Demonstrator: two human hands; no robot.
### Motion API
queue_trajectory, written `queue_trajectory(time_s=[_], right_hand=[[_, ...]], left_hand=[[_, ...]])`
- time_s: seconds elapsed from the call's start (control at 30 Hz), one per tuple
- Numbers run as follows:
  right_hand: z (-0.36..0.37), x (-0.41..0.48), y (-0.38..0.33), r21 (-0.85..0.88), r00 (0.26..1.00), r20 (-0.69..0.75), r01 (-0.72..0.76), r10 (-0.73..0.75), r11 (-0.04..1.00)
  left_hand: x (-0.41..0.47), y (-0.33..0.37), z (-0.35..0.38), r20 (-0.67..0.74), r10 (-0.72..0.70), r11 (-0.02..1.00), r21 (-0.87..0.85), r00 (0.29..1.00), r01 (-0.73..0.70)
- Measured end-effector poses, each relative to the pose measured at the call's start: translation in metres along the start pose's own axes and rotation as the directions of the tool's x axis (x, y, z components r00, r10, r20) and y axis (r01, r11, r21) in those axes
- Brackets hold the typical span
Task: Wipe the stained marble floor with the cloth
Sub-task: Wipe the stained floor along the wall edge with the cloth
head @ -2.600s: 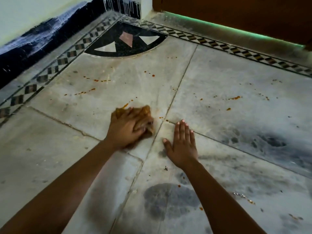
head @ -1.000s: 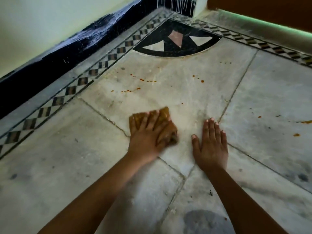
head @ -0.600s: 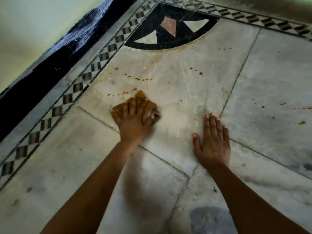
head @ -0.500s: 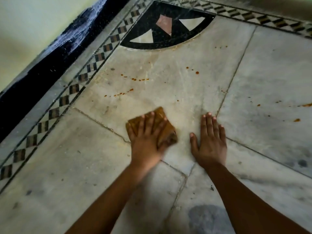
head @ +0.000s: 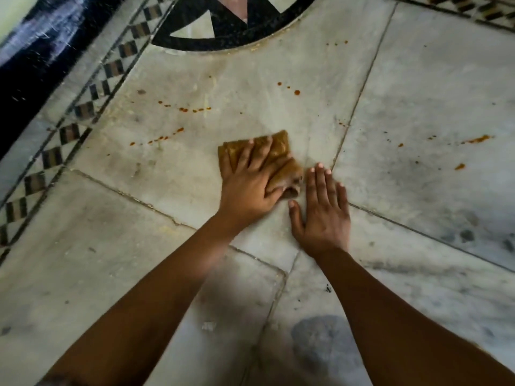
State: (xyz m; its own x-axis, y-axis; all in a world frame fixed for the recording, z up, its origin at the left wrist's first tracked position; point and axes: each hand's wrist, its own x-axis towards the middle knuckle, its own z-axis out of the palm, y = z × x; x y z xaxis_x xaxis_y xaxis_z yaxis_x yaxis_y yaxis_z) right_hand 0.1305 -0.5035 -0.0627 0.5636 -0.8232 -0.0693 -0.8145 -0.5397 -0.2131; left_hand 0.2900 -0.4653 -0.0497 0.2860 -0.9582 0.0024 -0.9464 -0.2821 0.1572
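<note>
A crumpled brown cloth (head: pixel 278 151) lies on the grey-white marble floor (head: pixel 418 93). My left hand (head: pixel 248 185) presses flat on the cloth, fingers spread over it. My right hand (head: pixel 323 213) rests palm down on the bare marble just right of the cloth, holding nothing; its fingertips almost touch the cloth's edge. Orange-red stains dot the slab: a line of drops (head: pixel 195 110) and a streak (head: pixel 164 137) to the left beyond the cloth, spots (head: pixel 296 92) ahead of it, and more (head: pixel 476 139) on the slab to the right.
A black and white inlaid fan pattern (head: pixel 231 29) fills the corner ahead. A chequered border strip (head: pixel 69 129) runs along the left, with a black skirting (head: pixel 33 59) behind it. Dark grey veins and blotches (head: pixel 320 344) mark the near slabs.
My left hand has slid the cloth back to the right, from near the left streak to just beside my right hand. The right hand has stayed planted. The view has tilted down.
</note>
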Motion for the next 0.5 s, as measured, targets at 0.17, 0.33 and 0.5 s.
queue_trajectory(time_s=[0.17,0.33,0.5], right_hand=[[0.000,0.000,0.000,0.013,1.000,-0.004,-0.001,0.001,1.000],[0.002,0.000,0.001,0.012,1.000,-0.023,0.005,-0.005,1.000],[0.002,0.000,0.001,0.018,0.999,-0.038,0.011,-0.010,1.000]], left_hand=[[0.014,-0.053,-0.011,0.037,-0.182,0.983,0.036,0.983,0.180],[0.092,-0.030,-0.010,0.103,-0.288,0.956,-0.027,0.952,0.292],[-0.010,-0.029,-0.007,0.004,-0.022,1.000,0.002,1.000,0.022]])
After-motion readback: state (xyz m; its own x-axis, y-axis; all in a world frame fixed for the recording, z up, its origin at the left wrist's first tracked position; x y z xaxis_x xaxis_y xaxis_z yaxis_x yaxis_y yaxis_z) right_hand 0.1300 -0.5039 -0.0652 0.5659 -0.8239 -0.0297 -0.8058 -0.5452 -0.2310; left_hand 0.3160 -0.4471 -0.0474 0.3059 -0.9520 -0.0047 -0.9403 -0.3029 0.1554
